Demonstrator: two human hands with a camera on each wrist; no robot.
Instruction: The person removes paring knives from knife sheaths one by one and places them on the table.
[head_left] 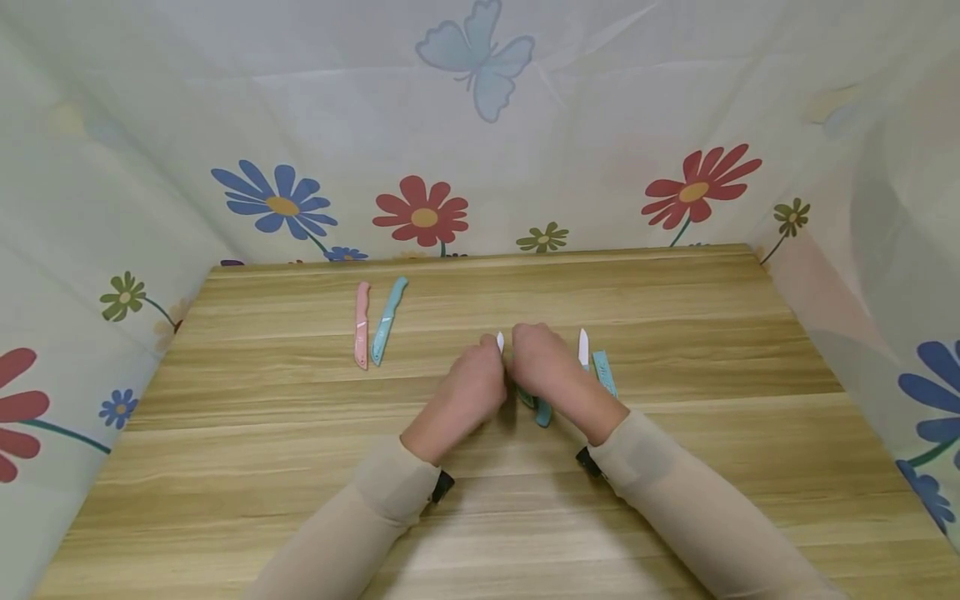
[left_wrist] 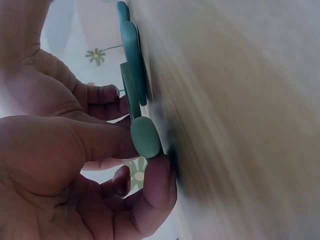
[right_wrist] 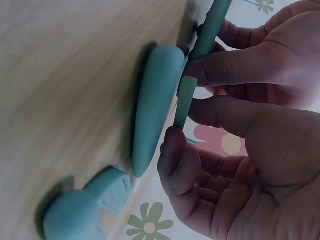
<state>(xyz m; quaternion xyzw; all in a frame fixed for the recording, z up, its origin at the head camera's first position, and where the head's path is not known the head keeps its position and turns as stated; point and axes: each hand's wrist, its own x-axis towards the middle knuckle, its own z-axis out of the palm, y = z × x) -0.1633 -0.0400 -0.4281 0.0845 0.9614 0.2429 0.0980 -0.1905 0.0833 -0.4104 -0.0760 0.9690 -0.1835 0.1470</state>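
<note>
In the head view my left hand [head_left: 472, 379] holds a green-handled knife, its white blade [head_left: 500, 342] showing past the fingers. Thumb and fingers pinch the green knife handle [left_wrist: 146, 137] in the left wrist view. Close beside it, my right hand [head_left: 547, 358] pinches a narrow green sheath [right_wrist: 185, 100] between thumb and fingertip. The sheath and the knife are separate pieces. Just by the right hand, a teal knife handle [right_wrist: 157, 110] lies on the table. Right of that hand lies a knife with a white blade [head_left: 583, 346], its handle hidden by the arm.
A teal sheath [head_left: 604, 372] lies right of the white blade. Toward the back left, a pink sheathed knife [head_left: 362, 325] and a light blue sheathed knife [head_left: 388, 321] lie side by side on the wooden table [head_left: 262, 417]. Flowered curtains [head_left: 315, 108] enclose the table's back and sides.
</note>
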